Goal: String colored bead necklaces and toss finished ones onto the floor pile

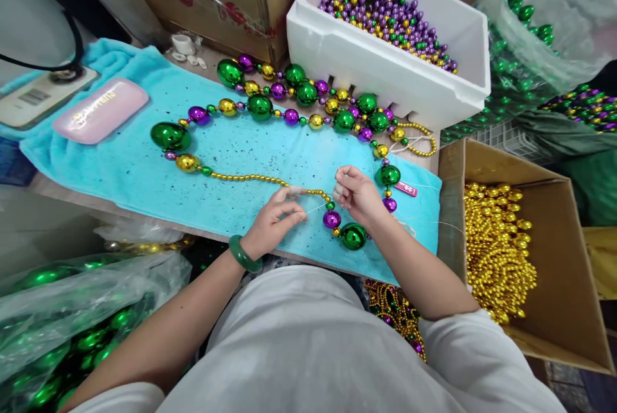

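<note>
A bead necklace (pixel 260 106) of large green, purple and gold beads lies in a loop on a turquoise towel (pixel 270 149). At its near side, a strand of small gold beads (pixel 248 177) runs to my left hand (pixel 277 220), whose fingers are pinched on it. From those fingertips a thin clear thread (pixel 317 209) stretches toward my right hand (pixel 355 193). The right fingers are curled shut in a pinch, apparently on the thread, just above a purple bead (pixel 331 219) and a green bead (pixel 353 236). The thread's end is too fine to make out.
A white foam box (pixel 385 66) of mixed beads stands behind, beside a cardboard box (pixel 202 2). At right, an open carton (pixel 554 259) holds gold beads. A pink case (pixel 101 111) rests on the towel's left. Bagged green beads (pixel 91 336) are at lower left.
</note>
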`<state>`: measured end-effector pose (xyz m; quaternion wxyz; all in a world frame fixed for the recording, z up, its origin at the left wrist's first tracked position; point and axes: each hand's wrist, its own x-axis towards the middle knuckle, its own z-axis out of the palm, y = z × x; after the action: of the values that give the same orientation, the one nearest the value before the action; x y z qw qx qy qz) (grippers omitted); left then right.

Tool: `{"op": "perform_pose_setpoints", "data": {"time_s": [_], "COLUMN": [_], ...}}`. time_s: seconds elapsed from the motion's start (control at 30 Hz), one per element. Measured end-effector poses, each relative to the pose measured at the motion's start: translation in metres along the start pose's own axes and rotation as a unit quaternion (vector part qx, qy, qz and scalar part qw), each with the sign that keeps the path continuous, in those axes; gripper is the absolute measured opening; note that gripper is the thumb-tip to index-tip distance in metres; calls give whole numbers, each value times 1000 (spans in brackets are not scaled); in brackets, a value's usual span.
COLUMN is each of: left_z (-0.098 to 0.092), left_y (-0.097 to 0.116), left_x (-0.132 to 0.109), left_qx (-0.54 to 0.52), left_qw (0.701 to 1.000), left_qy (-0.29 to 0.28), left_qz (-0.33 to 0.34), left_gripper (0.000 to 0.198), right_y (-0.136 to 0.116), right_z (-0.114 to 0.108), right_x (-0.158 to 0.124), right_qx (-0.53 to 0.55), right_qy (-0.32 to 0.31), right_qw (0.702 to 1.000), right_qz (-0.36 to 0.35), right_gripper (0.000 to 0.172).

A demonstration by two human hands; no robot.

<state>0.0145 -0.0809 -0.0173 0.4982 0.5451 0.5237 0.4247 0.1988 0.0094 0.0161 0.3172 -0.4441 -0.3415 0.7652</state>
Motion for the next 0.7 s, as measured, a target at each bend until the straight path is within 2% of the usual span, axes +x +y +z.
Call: {"op": "perform_pose_setpoints", "data": {"time_s": [0.07,0.1,0.2,0.27,0.33,0.53,0.6,0.7], "left_z": [5,9,20,24,26,26,26,25], "left_y": [1,1,1,0,-3,-7,-6,-4], "left_x": [0,1,7,11,12,11,11,12], "left_qx": [-127,-204,-389,-442,-459,-440,-415,-338], "left_qw": [991,978,913,884,871,874,888,923], "left_qy": [22,29,56,71,80,82,70,44], "left_qz": [-22,-42,-104,-133,-155,-188,-187,-180], "left_gripper": [22,22,25,26,24,25,26,28], "right_y": [5,9,17,21,22,22,22,20], "right_z": [-3,-3,-3,-4,-6,-6,-6,-8], "right_x": [7,10,17,20,20,20,20,20], "right_qx": [4,4,5,7,11,26,14,-29], "right_qy": [9,13,31,38,39,44,65,71], "right_qw": [1000,999,997,996,995,996,997,997], "right_qz": [17,30,70,85,91,72,51,31], "right_gripper": [34,34,34,33,31,27,24,25]}}
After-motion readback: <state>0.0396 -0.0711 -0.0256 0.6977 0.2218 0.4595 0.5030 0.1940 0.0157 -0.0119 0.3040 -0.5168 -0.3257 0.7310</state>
